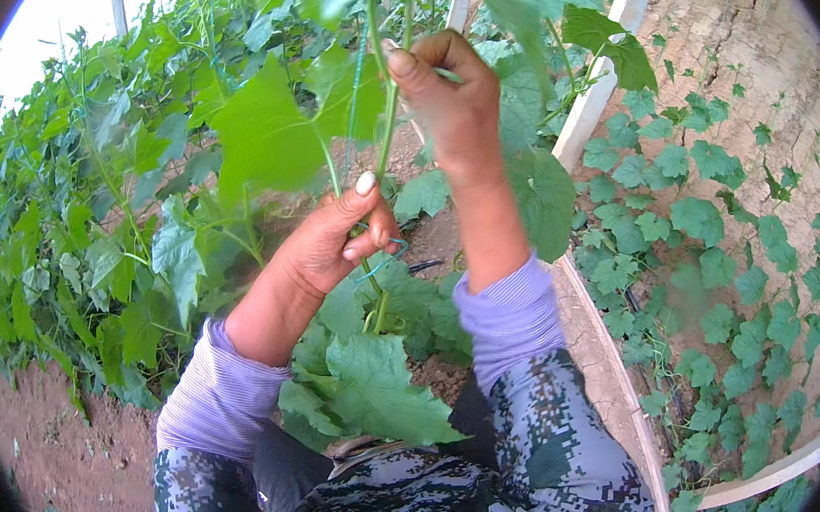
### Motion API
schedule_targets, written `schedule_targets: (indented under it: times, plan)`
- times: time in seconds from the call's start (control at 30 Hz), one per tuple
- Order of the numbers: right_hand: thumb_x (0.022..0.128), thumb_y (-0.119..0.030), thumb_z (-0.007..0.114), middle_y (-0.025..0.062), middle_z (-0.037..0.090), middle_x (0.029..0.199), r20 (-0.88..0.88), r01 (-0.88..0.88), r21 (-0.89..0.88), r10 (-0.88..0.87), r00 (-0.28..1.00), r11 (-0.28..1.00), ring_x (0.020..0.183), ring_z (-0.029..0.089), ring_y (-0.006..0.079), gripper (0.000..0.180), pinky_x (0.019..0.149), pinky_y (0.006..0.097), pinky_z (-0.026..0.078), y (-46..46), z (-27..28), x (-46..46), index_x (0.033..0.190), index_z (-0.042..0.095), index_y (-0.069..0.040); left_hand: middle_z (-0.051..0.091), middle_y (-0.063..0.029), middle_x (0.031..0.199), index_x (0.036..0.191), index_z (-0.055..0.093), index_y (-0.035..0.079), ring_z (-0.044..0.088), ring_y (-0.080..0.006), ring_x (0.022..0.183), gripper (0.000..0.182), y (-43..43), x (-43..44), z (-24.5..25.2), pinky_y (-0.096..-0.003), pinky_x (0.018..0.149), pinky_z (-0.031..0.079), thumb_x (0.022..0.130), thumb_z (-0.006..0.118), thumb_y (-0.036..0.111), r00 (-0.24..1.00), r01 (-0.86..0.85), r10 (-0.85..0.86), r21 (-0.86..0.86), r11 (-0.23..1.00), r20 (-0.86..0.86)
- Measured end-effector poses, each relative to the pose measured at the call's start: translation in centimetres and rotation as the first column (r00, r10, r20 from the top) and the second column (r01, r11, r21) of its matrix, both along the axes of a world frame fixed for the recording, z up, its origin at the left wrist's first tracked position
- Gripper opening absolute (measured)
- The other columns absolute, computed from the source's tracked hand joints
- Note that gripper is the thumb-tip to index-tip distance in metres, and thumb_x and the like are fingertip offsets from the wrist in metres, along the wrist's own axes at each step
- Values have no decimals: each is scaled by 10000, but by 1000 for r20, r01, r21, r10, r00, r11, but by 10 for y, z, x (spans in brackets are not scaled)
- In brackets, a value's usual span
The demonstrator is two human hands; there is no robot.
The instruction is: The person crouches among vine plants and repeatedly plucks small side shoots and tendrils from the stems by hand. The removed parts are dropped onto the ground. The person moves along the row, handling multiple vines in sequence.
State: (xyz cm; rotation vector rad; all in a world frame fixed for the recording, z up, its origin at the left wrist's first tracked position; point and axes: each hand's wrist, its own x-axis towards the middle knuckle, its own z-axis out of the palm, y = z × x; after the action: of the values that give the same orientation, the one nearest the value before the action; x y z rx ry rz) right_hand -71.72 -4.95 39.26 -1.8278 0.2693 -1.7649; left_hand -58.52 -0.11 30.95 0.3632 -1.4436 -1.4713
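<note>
A green climbing vine (387,130) with broad leaves rises before me. Low on it, my left hand (341,230) grips the stem between thumb and fingers, with a loop of teal twine (394,253) at its fingertips. Higher up, my right hand (454,84) is closed at the upper stem, thumb and forefinger pinched beside it; whatever lies between them is too small to tell. A teal string (356,93) hangs upright just left of the stem. A large leaf (269,132) spreads above my left hand, and another leaf (388,389) lies below, near my lap.
Dense vines (84,222) fill the left side. A pale post (598,96) slants at the upper right, and a long pale edging strip (617,353) curves down beside me. Beyond it, leafy plants (699,219) grow against a cracked earthen surface (788,86). Bare soil (60,444) shows at the lower left.
</note>
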Motion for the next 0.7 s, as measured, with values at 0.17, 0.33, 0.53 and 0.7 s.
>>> schedule_targets:
  times: [0.17,0.33,0.53,0.7]
  plan:
    - [818,-239,599,10,423,716,266,189,-37,-173,948,981,686,403,107,253,683,249,360,6,-29,15,755,459,-39,321,21,390,546,483,86,325,-140,443,527,0,-9,0,-301,587,354,884,378,476,993,-112,110,68,991,43]
    - [846,-283,540,103,456,977,144,84,-297,-43,989,951,934,437,208,319,864,328,319,-9,-24,7,980,463,-4,371,-1,422,583,527,52,349,-113,431,513,1,-7,1,-276,621,389,875,422,461,999,-51,50,8,999,15]
    - [873,-310,497,54,516,777,-176,-115,-49,105,979,992,760,498,133,304,715,263,391,8,-20,-11,909,552,-13,432,-17,464,605,552,39,320,-83,408,496,-1,-4,0,-253,598,383,854,476,461,998,-69,70,77,995,-7]
    - [875,-297,479,8,476,701,-118,98,87,-87,989,991,637,424,94,312,588,257,362,13,-28,-6,763,563,-18,473,-24,503,613,555,44,315,-71,412,484,-3,-10,3,-233,562,358,832,512,473,990,-138,141,147,979,-8]
